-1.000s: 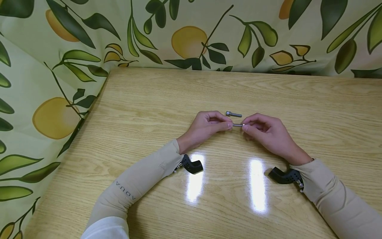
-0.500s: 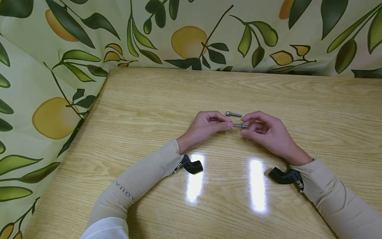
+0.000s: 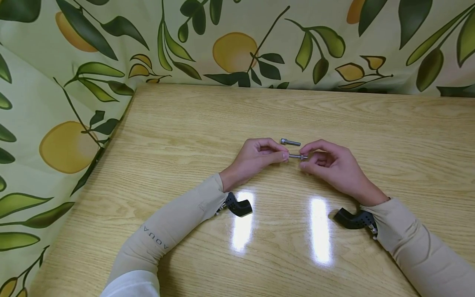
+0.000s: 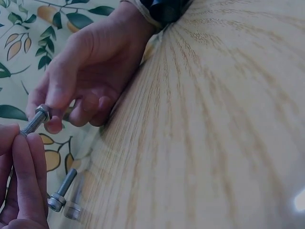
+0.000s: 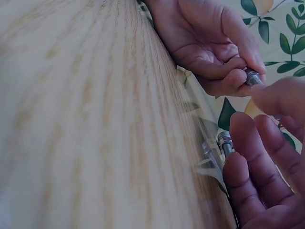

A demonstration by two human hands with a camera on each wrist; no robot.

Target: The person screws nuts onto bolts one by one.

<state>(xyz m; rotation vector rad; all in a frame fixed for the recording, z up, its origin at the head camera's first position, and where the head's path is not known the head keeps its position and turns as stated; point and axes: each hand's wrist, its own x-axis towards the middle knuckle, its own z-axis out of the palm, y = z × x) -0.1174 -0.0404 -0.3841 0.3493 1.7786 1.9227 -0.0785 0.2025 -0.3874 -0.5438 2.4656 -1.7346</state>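
My left hand point(image 3: 256, 159) pinches a metal bolt point(image 3: 295, 156) between thumb and fingers, covering its head end. The bolt lies roughly level and points right. A nut point(image 3: 302, 157) sits on its thread near the free end, also seen in the left wrist view point(image 4: 44, 112). Around that end is my right hand point(image 3: 334, 169), thumb and index finger spread apart in the head view, with the nut between them. Whether a fingertip touches the nut, I cannot tell. Just beyond, a second bolt point(image 3: 290, 142) with a socket head lies on the table.
The wood-grain table point(image 3: 185, 123) stretches around both hands. A patterned cloth point(image 3: 237, 41) with leaves and fruit hangs along its back and left edges. Each sleeve cuff carries a black wrist mount, one on the left point(image 3: 239, 205) and one on the right point(image 3: 350, 218).
A second ago my right thumb and index finger were closed over the bolt's free end. They have since parted, baring the nut. My left hand keeps its pinch in place.
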